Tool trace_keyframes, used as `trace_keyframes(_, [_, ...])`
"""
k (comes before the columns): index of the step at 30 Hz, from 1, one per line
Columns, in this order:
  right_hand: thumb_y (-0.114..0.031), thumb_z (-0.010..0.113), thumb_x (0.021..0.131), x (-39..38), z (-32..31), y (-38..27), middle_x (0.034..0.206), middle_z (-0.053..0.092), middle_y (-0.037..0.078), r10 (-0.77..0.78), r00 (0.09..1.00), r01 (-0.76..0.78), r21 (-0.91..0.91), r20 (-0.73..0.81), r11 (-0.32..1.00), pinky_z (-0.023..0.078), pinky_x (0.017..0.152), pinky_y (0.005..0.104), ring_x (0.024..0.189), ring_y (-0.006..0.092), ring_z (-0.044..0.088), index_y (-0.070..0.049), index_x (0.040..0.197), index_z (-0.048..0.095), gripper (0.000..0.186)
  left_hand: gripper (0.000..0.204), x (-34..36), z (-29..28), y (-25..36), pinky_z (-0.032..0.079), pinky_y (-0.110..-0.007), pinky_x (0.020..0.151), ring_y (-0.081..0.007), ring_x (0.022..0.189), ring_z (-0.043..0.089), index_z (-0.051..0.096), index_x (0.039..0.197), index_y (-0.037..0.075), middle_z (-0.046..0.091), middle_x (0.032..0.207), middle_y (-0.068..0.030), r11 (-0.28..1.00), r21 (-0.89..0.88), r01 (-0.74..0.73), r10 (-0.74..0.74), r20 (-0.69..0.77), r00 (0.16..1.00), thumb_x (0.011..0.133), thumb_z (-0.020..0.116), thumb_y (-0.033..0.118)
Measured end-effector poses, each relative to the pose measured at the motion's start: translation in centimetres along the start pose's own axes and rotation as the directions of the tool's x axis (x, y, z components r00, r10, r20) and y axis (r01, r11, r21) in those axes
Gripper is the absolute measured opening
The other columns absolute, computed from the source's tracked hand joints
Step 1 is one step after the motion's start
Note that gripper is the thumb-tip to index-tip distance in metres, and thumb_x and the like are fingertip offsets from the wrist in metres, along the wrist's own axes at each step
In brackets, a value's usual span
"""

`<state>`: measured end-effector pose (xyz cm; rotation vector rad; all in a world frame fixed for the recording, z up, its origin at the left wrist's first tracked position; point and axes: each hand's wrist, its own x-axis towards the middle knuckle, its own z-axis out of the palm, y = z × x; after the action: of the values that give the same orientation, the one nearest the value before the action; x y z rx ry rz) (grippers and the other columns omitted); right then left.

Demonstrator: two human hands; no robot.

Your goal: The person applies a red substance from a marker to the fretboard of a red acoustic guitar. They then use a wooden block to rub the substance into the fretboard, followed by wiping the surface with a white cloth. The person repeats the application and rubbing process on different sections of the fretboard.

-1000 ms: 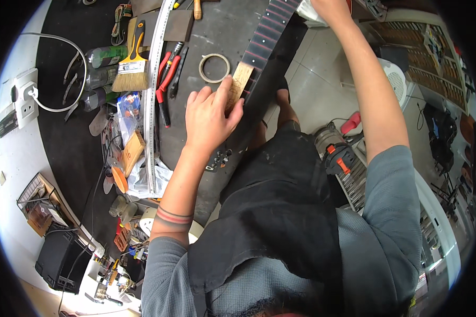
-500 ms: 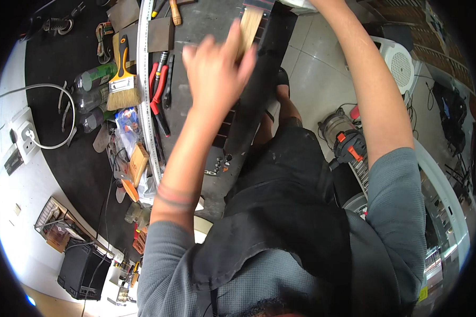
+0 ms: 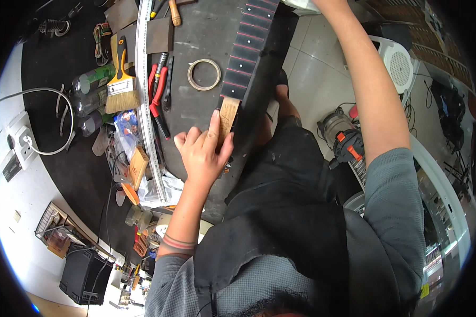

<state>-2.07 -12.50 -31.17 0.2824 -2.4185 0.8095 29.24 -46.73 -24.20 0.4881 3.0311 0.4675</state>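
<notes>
A dark guitar fretboard [image 3: 243,63] with white dots and thin reddish cross lines lies along the bench's right side and runs out of the top of the view. On its near end rests a narrow wooden block [image 3: 229,112]. My left hand [image 3: 203,153] grips this block, with the index finger stretched along it and the thumb on its right side. At the top edge is my right hand [image 3: 330,4], beside something whitish [image 3: 300,4] at the fretboard's far end. Its fingers are cut off by the frame.
A roll of tape [image 3: 204,74] lies left of the fretboard. Further left are red-handled pliers [image 3: 159,92], a long metal ruler [image 3: 144,95], a paintbrush [image 3: 122,87] and several bottles [image 3: 93,79]. Tiled floor and a vacuum cleaner [image 3: 344,137] are on the right.
My left hand and the wooden block have slid toward me along the fretboard, baring its dotted surface and the tape roll. My right hand has barely moved.
</notes>
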Motion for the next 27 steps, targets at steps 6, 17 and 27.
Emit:
trace_keyframes(6, [0.005, 0.046, 0.099, 0.2, -0.6, 0.0, 0.127, 0.064, 0.025, 0.011, 0.998, -0.013, 0.036, 0.067, 0.999, 0.045, 0.112, 0.0503, 0.128, 0.0442, 0.058, 0.002, 0.127, 0.063, 0.032, 0.074, 1.7, 0.0, -0.1, 0.037, -0.041, 0.084, -0.0191, 0.076, 0.057, 0.067, 0.151, 0.009, 0.065, 0.072, 0.0032, 1.000, 0.014, 0.011, -0.011, -0.016, 1.000, 0.083, 0.089, 0.027])
trace_keyframes(17, [-0.003, 0.058, 0.097, 6.0, -1.2, 0.3, 0.126, 0.061, 0.021, -0.019, 0.992, 0.035, -0.127, 0.125, 0.991, 0.045, 0.113, 0.0526, 0.128, 0.0418, 0.057, 0.001, 0.125, 0.063, 0.028, 0.070, 4.2, 0.0, 0.7, 0.035, -0.042, 0.084, -0.0214, 0.079, 0.055, 0.069, 0.150, 0.011, 0.058, 0.071, 0.0013, 0.998, 0.032, 0.053, -0.052, -0.035, 0.998, 0.086, 0.087, 0.034])
trace_keyframes(27, [-0.043, 0.043, 0.115, 13.8, 6.9, 8.4, 0.173, 0.045, 0.012, -0.051, 0.955, 0.142, -0.298, 0.294, 0.944, 0.026, 0.132, 0.0560, 0.162, 0.0334, 0.036, -0.008, 0.163, 0.050, 0.060, 0.051, 26.4, 3.8, 3.1, 0.039, -0.047, 0.085, -0.0259, 0.086, 0.066, 0.072, 0.143, 0.010, 0.070, 0.075, -0.0051, 0.998, 0.056, -0.032, 0.045, -0.237, 0.971, 0.097, 0.076, 0.034])
